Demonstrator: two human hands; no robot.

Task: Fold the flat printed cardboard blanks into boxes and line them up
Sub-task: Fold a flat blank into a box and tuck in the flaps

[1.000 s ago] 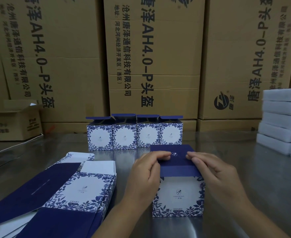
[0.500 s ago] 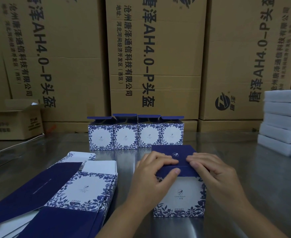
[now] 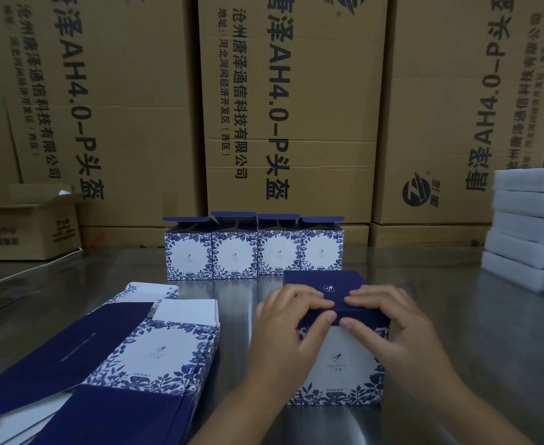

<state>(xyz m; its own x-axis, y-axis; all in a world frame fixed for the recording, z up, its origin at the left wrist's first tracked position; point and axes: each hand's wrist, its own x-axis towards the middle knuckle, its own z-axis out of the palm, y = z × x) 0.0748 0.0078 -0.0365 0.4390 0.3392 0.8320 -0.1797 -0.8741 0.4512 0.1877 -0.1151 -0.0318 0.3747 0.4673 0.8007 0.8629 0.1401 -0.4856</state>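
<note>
Four blue-and-white floral cardboard boxes (image 3: 254, 255) stand folded in a row toward the far edge of the tabletop (image 3: 457, 303), top flaps up. My left hand (image 3: 283, 335) and right hand (image 3: 402, 329) pinch the dark-blue lid of a fifth box (image 3: 338, 367) near the front edge, fingers (image 3: 309, 302) curled over it. Many flat printed cardboard blanks (image 3: 155, 354) lie unfolded at the front-left corner.

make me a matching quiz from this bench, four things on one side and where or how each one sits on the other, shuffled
Things
1. row of four boxes
2. box in front
3. stack of blanks
4. white slabs

Places or states
A. lying flat at the left
B. piled at the right edge
C. standing at the back, top flaps up
D. gripped by left hand and right hand, blue lid down

Pairs: 1-C, 2-D, 3-A, 4-B
</note>
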